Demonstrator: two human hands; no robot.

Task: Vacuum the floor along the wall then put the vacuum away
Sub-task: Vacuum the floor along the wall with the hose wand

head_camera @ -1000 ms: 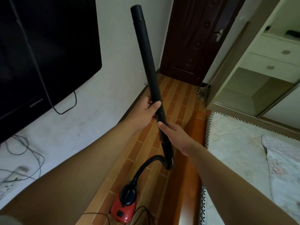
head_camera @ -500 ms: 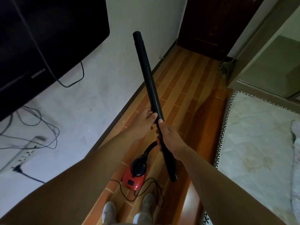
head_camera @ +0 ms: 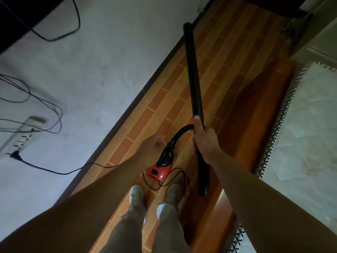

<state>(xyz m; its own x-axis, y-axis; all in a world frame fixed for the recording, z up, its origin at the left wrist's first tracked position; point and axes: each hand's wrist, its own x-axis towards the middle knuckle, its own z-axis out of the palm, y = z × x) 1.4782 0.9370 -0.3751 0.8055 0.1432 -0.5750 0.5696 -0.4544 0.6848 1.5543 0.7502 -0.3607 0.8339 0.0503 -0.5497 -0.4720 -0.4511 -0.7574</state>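
Rigid black tube (head_camera: 194, 75): long, straight, smooth matte plastic. Its axis runs away from me above the plank-pattern floor (head_camera: 164, 106), roughly parallel to the wall (head_camera: 109, 70) skirting, tip toward the far end. My right hand (head_camera: 205, 141) wraps its lower part, fingers curled round it. My left hand (head_camera: 150, 146) holds nothing, fingers loose and blurred. The curved black hose (head_camera: 179, 133) arcs down to the glossy red vacuum body (head_camera: 161, 170) on the floor, just ahead of my shoes (head_camera: 135, 193).
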